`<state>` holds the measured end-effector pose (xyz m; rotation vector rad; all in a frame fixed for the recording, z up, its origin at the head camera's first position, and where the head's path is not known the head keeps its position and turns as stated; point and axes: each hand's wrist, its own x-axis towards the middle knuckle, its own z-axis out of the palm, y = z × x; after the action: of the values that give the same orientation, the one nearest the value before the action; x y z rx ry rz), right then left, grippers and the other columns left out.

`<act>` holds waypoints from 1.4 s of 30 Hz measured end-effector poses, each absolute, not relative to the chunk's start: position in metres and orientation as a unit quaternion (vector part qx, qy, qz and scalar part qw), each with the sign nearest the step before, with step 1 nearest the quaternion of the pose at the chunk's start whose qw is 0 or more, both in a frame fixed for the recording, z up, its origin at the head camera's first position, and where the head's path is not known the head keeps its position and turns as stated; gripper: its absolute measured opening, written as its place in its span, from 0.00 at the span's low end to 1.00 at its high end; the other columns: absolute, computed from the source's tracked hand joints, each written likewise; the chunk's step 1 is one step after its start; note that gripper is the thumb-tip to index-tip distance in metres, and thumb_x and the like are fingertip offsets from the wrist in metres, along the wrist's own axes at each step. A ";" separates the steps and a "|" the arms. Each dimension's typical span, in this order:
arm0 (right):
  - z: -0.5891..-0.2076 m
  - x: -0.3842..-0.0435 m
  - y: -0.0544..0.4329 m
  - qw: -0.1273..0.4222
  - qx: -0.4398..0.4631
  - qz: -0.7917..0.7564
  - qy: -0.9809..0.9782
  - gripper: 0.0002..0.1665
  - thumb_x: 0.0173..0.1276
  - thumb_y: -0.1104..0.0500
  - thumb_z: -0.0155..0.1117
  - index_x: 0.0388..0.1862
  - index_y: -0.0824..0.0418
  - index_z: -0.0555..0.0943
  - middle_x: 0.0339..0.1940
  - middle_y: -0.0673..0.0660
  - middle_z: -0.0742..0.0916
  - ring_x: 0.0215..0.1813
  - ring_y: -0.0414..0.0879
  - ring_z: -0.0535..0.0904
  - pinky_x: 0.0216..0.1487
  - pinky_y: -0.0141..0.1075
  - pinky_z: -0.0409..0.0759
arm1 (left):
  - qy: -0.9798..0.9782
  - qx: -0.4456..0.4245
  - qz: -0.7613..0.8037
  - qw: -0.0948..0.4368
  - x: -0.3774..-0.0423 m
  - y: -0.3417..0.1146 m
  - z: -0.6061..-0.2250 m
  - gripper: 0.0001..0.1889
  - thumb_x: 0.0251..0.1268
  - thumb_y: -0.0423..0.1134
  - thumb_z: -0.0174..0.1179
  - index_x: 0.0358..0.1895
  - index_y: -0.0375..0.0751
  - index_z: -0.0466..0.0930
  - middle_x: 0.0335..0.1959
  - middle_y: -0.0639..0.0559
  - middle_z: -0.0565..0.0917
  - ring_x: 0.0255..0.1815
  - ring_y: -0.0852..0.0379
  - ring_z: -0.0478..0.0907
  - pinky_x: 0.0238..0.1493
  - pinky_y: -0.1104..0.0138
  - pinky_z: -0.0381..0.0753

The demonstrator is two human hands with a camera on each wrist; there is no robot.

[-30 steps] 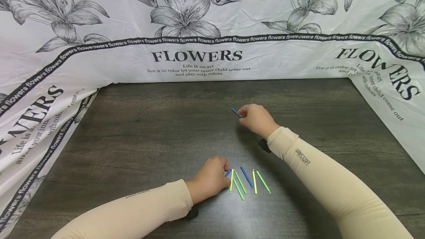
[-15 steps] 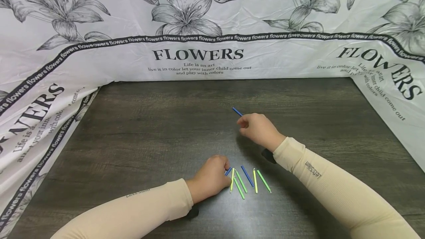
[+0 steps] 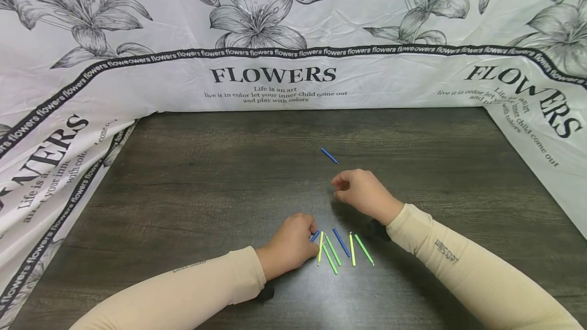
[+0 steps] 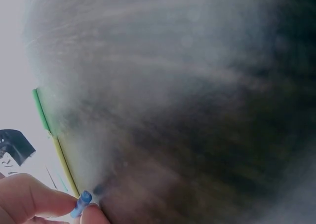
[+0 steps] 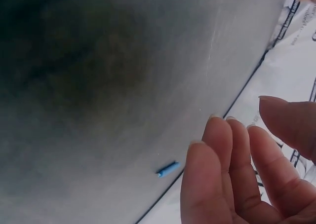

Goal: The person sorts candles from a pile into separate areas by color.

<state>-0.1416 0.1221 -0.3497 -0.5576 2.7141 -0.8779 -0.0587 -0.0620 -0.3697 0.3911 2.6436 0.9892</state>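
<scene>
In the head view my left hand (image 3: pixel 291 242) rests at the left end of a loose row of thin candles and pinches a blue candle (image 4: pixel 81 203) between thumb and finger. Right of it lie a yellow candle (image 3: pixel 320 249), two green candles close together, another blue candle (image 3: pixel 341 243), a second yellow candle (image 3: pixel 352 249) and a green candle (image 3: pixel 364 249). Farther back on the table, a lone blue candle (image 3: pixel 329 156) lies slanted. My right hand (image 3: pixel 367 192) hovers nearer than that candle, holding nothing, its fingers loosely bent and thumb apart in the right wrist view.
The dark wood-grain table (image 3: pixel 220 167) is bordered at the back and both sides by a white cloth (image 3: pixel 390 83) with flower print. Both forearms wear beige sleeves and reach in from the front.
My right hand has let go of the blue candle at the back, leaving it on the table, and drawn back toward the row. The left hand has stayed in place.
</scene>
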 end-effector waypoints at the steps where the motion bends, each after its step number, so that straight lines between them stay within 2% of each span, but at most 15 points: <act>1: -0.350 -0.140 0.123 0.118 -0.191 -0.304 0.926 0.14 0.63 0.65 0.66 0.48 0.67 0.83 0.43 0.59 0.87 0.45 0.51 0.83 0.42 0.42 0.81 | 0.918 0.136 0.343 0.145 -0.059 -0.062 -0.370 0.09 0.45 0.23 0.62 0.28 0.37 0.72 0.25 0.52 0.69 0.27 0.58 0.64 0.27 0.69 0.66; 20: -0.356 -0.106 0.134 0.140 -0.194 -0.339 0.910 0.08 0.59 0.67 0.68 0.39 0.65 0.85 0.30 0.51 0.86 0.34 0.40 0.80 0.34 0.34 0.79 | 0.913 0.129 0.357 0.147 -0.059 -0.063 -0.371 0.09 0.45 0.23 0.62 0.28 0.37 0.73 0.25 0.52 0.69 0.27 0.57 0.65 0.27 0.68 0.65; 42: -0.358 -0.080 0.136 0.151 -0.218 -0.332 0.905 0.06 0.57 0.68 0.69 0.34 0.62 0.84 0.28 0.47 0.85 0.32 0.36 0.78 0.32 0.31 0.77 | 0.894 0.103 0.408 0.154 -0.069 -0.072 -0.371 0.08 0.47 0.24 0.62 0.31 0.35 0.75 0.26 0.49 0.73 0.26 0.57 0.67 0.27 0.68 0.67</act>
<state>-0.0803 0.1364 -0.3581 -0.6261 2.5997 -0.9534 -0.0688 -0.0723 -0.3711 0.2941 2.5637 1.1697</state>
